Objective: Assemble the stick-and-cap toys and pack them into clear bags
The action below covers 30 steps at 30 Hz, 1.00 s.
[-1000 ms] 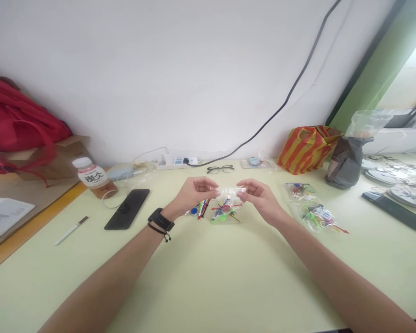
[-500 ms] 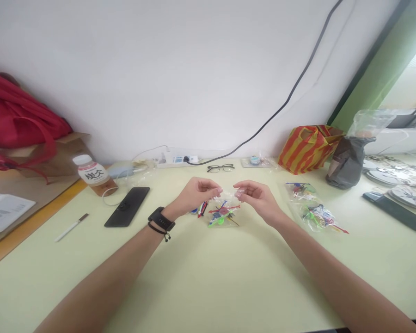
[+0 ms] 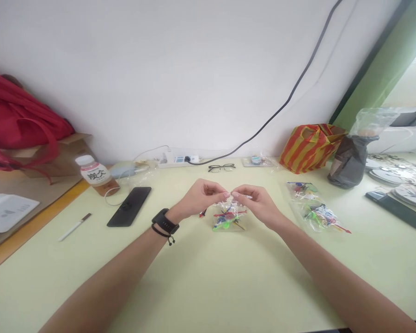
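Observation:
A clear plastic bag [image 3: 229,221] with small red, blue, green and yellow plastic parts hangs or rests below my two hands at the middle of the table. My left hand [image 3: 208,198], with a black watch on its wrist, pinches the bag's upper edge. From the other side my right hand [image 3: 254,203] grips that edge too, its fingertips almost touching the left ones. Partly behind my left hand lies a small red and black piece [image 3: 203,213].
Two more filled clear bags, one [image 3: 322,217] nearer, lie on the right. A black phone [image 3: 129,206], a pen [image 3: 74,227] and a drink bottle [image 3: 96,175] are on the left. Glasses [image 3: 222,168] and a power strip [image 3: 183,160] sit near the wall; a striped bag [image 3: 307,148] stands back right.
My hands have come closer together, fingertips now nearly meeting over the bag's top. The bag looks slightly shifted to the right, and my left hand covers more of the loose pieces.

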Available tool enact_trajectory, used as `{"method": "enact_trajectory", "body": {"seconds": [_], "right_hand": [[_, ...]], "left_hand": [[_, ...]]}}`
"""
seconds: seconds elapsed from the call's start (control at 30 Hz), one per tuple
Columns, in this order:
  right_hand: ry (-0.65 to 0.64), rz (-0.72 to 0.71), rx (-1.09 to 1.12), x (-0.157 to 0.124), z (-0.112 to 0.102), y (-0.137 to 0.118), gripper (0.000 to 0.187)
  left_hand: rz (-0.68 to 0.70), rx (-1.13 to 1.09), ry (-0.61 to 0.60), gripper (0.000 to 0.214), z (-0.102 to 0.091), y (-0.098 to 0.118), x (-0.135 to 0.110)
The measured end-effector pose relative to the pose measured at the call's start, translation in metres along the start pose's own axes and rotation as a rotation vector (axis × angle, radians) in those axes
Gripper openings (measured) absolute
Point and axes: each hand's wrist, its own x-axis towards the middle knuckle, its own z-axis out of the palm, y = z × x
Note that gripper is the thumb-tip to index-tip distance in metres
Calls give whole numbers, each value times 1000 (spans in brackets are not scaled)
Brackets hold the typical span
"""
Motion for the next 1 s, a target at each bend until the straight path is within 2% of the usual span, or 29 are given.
{"method": "enact_trajectory", "body": {"seconds": [0.13,0.37,0.63,1.0], "right_hand": [[-26,-12,-19,0,-1,-1,35],[-56,6,-55,4,-14,5,36],[7,27,-85,8,-24,12,38],[10,13,-72,9,-27,13,39]], "left_hand": [[9,7,-5,35,0,3,-1],[-41,-27,-55,38,-12,4,-1],[-103,-57,-49,32,-24,5,1],[-114,-17,-47,31,-30,2,1]]}}
